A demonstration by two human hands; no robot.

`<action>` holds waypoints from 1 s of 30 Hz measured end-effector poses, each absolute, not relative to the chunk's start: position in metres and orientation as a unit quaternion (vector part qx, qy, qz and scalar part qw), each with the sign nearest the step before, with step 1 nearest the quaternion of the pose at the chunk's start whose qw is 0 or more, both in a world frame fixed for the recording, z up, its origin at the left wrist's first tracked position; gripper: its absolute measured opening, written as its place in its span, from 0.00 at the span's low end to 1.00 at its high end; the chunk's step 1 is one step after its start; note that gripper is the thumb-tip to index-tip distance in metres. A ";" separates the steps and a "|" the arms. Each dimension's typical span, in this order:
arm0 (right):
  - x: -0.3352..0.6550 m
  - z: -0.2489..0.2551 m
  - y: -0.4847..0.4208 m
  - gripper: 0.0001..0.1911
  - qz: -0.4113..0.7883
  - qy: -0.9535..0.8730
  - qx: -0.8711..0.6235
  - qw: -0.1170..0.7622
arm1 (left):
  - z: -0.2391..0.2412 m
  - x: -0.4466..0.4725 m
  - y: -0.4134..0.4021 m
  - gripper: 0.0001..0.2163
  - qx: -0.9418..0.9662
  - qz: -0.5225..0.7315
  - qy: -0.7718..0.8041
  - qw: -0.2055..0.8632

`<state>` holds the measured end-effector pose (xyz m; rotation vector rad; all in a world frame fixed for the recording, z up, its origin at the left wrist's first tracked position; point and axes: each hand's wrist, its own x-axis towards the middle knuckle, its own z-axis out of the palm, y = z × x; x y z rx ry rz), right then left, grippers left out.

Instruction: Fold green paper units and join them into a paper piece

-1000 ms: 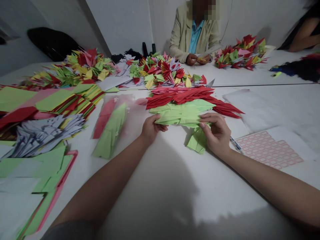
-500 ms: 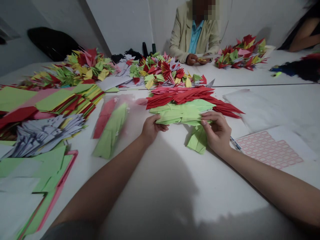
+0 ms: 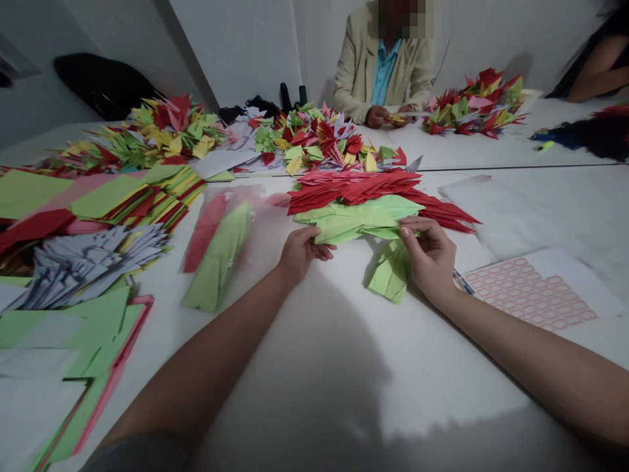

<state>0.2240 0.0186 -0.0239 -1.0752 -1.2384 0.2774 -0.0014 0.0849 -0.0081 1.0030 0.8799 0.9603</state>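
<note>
My left hand [image 3: 299,252] pinches the left end of a bundle of folded light-green paper pieces [image 3: 358,223] lying on the white table [image 3: 314,354]. At the bundle's right end, my right hand [image 3: 428,257] grips it with curled fingers. A smaller clump of green folded pieces [image 3: 389,275] lies under my right palm. Just behind the green bundle spreads a fan of red folded pieces [image 3: 373,187].
Stacks of flat coloured sheets [image 3: 98,203] and grey folded pieces [image 3: 83,262] lie left. A clear bag with red and green pieces [image 3: 216,246] lies beside my left hand. A pink sticker sheet [image 3: 531,292] lies right. Across the table a person's hands [image 3: 388,117] fold paper among coloured heaps [image 3: 314,137].
Both my hands have drawn the green bundle slightly together and lifted its near edge. My right hand has shifted a little up and left.
</note>
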 end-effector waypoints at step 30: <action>0.231 -0.029 0.025 0.09 0.161 -0.541 -0.486 0.667 | -0.011 -0.005 0.086 0.11 0.465 0.427 0.377 0.677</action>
